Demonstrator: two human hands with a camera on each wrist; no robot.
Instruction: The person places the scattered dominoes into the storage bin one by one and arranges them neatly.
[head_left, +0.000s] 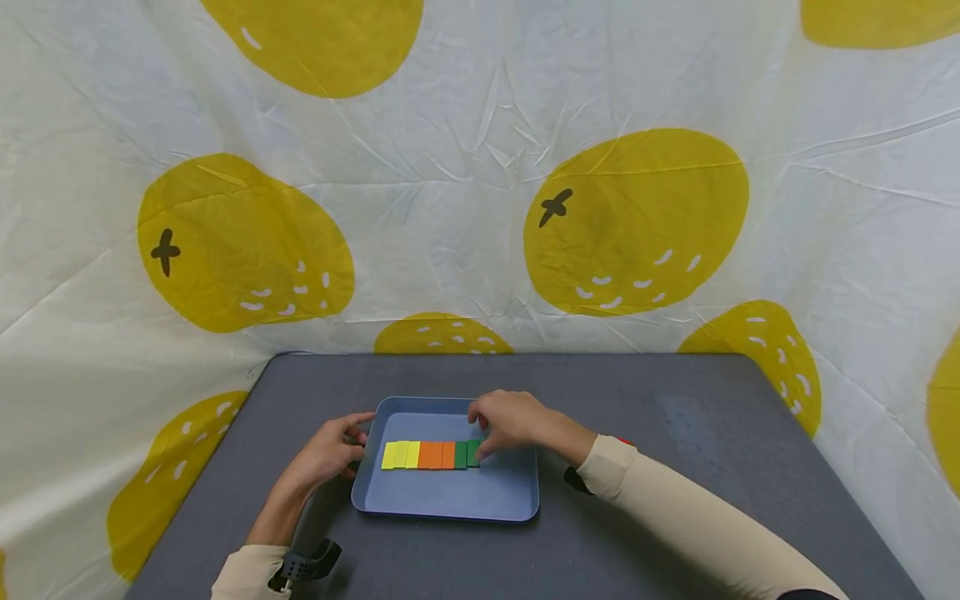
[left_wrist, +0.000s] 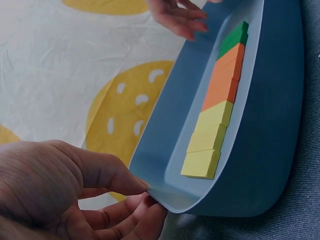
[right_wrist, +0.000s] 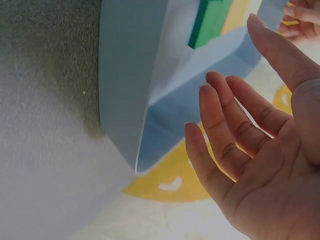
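A blue tray (head_left: 442,496) lies on the dark table. Inside it, a row of flat blocks runs from yellow blocks (head_left: 401,455) at the left through orange blocks (head_left: 436,455) to green blocks (head_left: 461,455) at the right. My left hand (head_left: 330,450) pinches the tray's left rim; the left wrist view shows the thumb (left_wrist: 112,172) on top and fingers beneath. Over the tray's right side hovers my right hand (head_left: 513,419), near the green end of the row. Its fingers are spread and loosely bent in the right wrist view, with nothing between them.
Grey table (head_left: 675,500) surface surrounds the tray. A small bit of something red (head_left: 625,440) peeks out behind the right sleeve (head_left: 675,500). Behind the table hangs a white cloth (head_left: 442,250) printed with large yellow fruit.
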